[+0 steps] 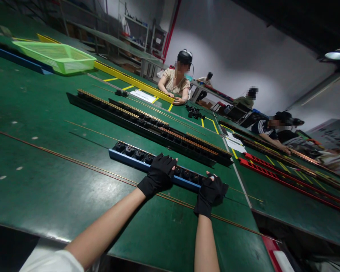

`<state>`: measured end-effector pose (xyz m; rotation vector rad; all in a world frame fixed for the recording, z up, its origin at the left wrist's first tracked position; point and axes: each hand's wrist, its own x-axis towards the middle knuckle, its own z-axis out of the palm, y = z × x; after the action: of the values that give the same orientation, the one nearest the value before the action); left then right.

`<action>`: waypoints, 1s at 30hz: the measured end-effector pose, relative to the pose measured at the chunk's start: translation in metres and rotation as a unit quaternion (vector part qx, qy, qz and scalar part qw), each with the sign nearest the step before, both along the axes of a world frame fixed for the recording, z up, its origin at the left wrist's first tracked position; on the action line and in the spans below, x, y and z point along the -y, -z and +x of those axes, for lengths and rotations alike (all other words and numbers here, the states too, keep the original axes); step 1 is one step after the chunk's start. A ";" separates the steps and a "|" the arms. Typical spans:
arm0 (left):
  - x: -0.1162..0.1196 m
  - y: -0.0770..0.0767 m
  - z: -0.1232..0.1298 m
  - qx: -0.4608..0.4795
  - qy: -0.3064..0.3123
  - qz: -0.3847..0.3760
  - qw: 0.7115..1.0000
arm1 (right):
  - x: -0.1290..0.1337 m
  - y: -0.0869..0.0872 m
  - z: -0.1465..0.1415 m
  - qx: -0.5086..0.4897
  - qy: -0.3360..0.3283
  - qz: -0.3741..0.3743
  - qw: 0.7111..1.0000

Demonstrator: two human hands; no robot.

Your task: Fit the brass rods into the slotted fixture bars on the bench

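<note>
A short blue channel [130, 161] lies slantwise on the green table, with a row of black blocks [139, 155] inside it. My left hand [160, 174], in a black fingerless glove, is closed over the channel near its middle. At the right end, my right hand [212, 192], gloved the same way, curls its fingers over the channel. The fingertips of both hands are partly hidden. A thin brass-coloured rod sticks out past both ends of the channel. Long thin rods [102, 169] run across the table under my forearms.
Long black channels [121, 119] holding brass and copper rods lie beyond my hands. Farther off are a green basket [59, 56], a yellow channel [133, 81] and a person [177, 81] at the table's far side. Red channels [272, 173] lie right, where other people sit.
</note>
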<state>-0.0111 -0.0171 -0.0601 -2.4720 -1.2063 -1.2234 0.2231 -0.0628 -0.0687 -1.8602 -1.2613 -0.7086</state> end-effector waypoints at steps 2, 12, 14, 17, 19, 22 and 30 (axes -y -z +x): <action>0.000 0.000 0.000 0.002 -0.004 -0.003 1.000 | 0.001 0.000 0.001 0.005 -0.003 -0.010 1.000; 0.000 -0.001 0.000 -0.003 -0.003 -0.007 1.000 | -0.001 0.006 0.007 0.000 0.044 0.040 0.998; 0.001 -0.001 0.000 -0.005 -0.001 -0.010 1.000 | 0.000 0.008 0.008 -0.003 0.057 0.031 0.998; 0.001 -0.002 0.000 -0.001 0.001 -0.008 1.000 | 0.000 0.011 0.009 -0.009 0.061 0.015 0.998; 0.001 -0.001 0.000 0.003 0.000 -0.007 1.000 | -0.001 0.012 0.009 -0.010 0.063 0.014 0.998; 0.000 0.000 0.000 0.001 -0.002 -0.012 1.000 | -0.001 0.011 0.010 -0.014 0.058 0.012 0.998; 0.000 0.001 0.000 -0.001 -0.006 -0.002 1.000 | 0.000 0.011 0.025 -0.056 0.077 0.048 0.994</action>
<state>-0.0108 -0.0168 -0.0609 -2.4640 -1.2237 -1.2164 0.2484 -0.0625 -0.0799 -1.9050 -1.0038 -0.7237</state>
